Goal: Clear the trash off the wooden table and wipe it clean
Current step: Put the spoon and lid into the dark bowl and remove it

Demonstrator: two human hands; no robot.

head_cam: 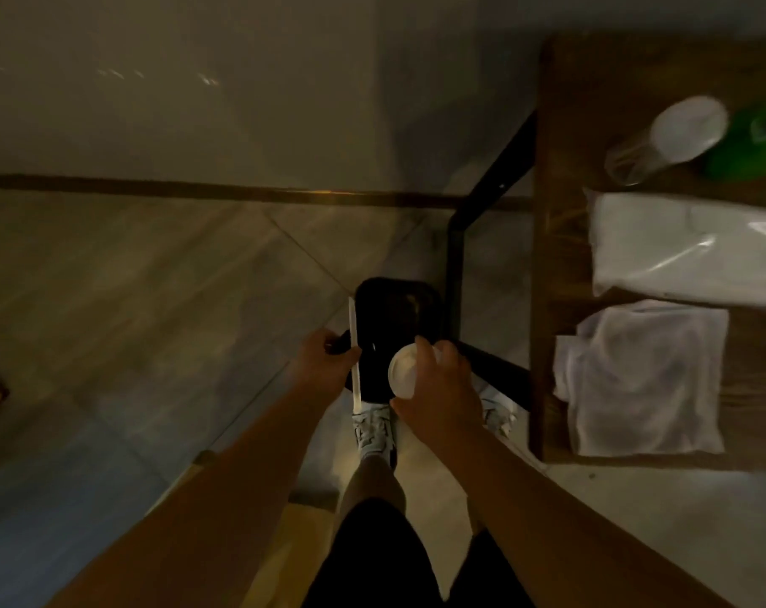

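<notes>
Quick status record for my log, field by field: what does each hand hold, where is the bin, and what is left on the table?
left hand: grips rim of black bin, pinches long white wrapped straw
right hand: holds white round paper cup over bin
black bin: on floor beside table leg
wooden table: clear plastic cup with white lid, green object, white plastic-wrapped pack, crumpled translucent bag
wiping: not yet begun

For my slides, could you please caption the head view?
Left hand with straw, right hand with cup, over black bin.
</notes>
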